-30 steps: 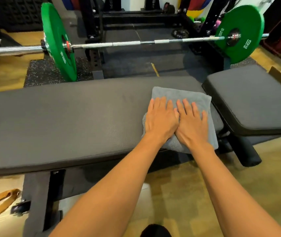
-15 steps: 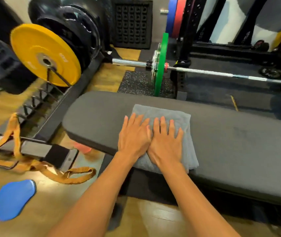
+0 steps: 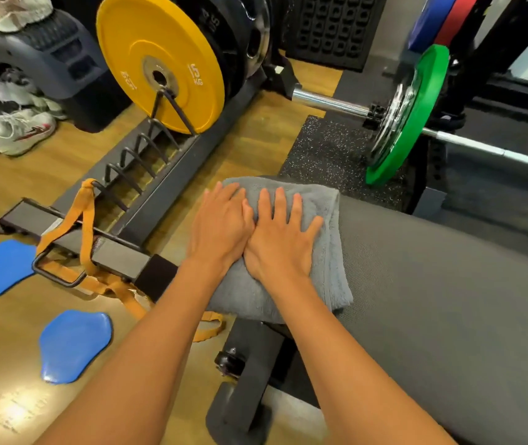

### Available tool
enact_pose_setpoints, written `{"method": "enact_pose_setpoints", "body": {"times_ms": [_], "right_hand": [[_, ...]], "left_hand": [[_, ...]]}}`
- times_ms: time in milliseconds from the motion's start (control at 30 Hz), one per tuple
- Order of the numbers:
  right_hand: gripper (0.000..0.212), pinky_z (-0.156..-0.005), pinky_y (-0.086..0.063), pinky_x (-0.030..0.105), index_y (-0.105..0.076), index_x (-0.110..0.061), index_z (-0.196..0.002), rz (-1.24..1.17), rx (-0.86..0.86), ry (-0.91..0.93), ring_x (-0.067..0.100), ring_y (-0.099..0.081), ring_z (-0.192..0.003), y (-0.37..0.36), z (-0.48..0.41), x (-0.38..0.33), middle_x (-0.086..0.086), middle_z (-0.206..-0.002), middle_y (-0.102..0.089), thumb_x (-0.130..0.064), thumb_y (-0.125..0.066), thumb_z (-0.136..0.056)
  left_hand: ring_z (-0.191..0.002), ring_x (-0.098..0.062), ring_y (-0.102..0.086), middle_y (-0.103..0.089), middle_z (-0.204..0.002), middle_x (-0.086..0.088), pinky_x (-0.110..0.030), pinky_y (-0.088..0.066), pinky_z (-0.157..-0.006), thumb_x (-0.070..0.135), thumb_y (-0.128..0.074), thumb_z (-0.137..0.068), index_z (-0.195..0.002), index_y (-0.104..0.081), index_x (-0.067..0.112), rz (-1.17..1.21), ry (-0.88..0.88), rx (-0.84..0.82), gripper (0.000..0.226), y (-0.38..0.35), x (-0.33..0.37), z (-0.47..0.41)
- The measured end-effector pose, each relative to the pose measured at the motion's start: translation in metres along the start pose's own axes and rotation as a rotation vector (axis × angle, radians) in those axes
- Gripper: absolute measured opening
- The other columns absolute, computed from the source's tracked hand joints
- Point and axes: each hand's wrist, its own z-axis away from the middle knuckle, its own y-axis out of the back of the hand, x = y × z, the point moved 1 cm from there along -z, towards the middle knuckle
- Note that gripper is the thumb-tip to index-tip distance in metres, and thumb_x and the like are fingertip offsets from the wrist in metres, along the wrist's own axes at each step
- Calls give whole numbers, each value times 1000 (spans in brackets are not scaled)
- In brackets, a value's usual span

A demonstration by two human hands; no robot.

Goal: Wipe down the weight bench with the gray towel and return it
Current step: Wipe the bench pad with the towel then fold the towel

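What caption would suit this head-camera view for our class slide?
Both hands, left hand and right hand, press a gray towel flat on the end of the bench.

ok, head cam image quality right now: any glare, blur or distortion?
Head view: wide-angle bowing bends the barbell and bench edges; glare patch on the wood floor lower left; soft motion blur overall, though both hands and the gray towel read clearly.
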Motion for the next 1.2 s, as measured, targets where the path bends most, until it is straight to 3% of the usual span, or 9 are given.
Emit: {"method": "enact_pose_setpoints", "body": {"times_ms": [100, 133, 200, 333, 433, 500, 600, 900, 1200], "right_hand": [[57, -110, 0, 68, -3, -26, -156, -8, 15, 54, 31, 6, -151, 1, -27, -1, 1, -166, -1, -47, -5, -103], [57, -111, 0, 68, -7, -26, -156, -20, 16, 69, 30, 4, -151, 4, -36, -1, 1, -166, -3, -47, -5, -103], [55, -112, 1, 66, -13, -27, -155, -57, 11, 90, 29, 1, -151, 12, -54, -2, 0, -165, -9, -46, -5, -104], [51, -115, 0, 61, -20, -30, -153, -89, 14, 127, 26, -4, -151, 19, -62, 4, -2, -164, -16, -43, -10, -105], [50, -117, 1, 55, -18, -30, -154, -93, 32, 156, 23, -2, -151, 20, -43, 21, -3, -165, -12, -41, -12, -106], [50, -118, 1, 54, -14, -29, -155, -75, 35, 157, 21, 1, -152, 25, -25, 42, -4, -165, -9, -39, -13, -106], [51, -119, 1, 53, -12, -28, -156, -72, 38, 116, 20, 3, -152, 32, 6, 89, -4, -166, -7, -37, -15, -106], [55, -120, 0, 48, -6, -28, -156, -46, 94, -124, 18, 4, -151, 67, 111, 302, -6, -165, -4, -38, -22, -104], [53, -121, -3, 46, -8, -29, -156, -28, 180, -427, 15, 3, -151, 107, 243, 538, -9, -165, -7, -40, -21, -105]], "left_hand": [[-110, -32, -55, -62, -117, -20, -40, -37, -85, 16, -34, -98, -103, -63, -2, 66, 79, 37, 34, 0, -1, -20], [-100, -35, -58, -64, -108, -21, -38, -33, -71, 17, -34, -98, -91, -60, -1, 71, 128, 44, 32, 1, 0, -27], [-90, -39, -60, -65, -98, -22, -35, -29, -64, 20, -33, -99, -84, -60, 3, 23, 180, 32, 36, 2, 3, -41], [-93, -44, -60, -66, -100, -23, -41, -41, -70, 32, -28, -100, -92, -65, 5, -84, 192, 61, 47, 3, 11, -44], [-94, -43, -58, -64, -101, -20, -45, -42, -73, 34, -28, -99, -92, -57, 10, -106, 113, 86, 38, 2, 25, -22], [-113, -38, -53, -59, -122, -20, -49, -41, -93, 29, -30, -101, -111, -58, 5, -139, 32, 42, 38, -5, 44, -9], [-140, -33, -31, -40, -150, -17, -48, -19, -115, 26, -31, -102, -140, -44, 3, -130, -2, -30, 46, -24, 88, 11], [-148, -26, -14, -21, -160, -11, -41, -6, -121, 34, -25, -101, -151, -25, 8, -56, -163, -172, 57, -108, 296, 84], [-148, -27, -13, -21, -160, -11, -42, -4, -120, 35, -23, -99, -150, -25, 8, -7, -426, -281, 58, -196, 536, 181]]}}
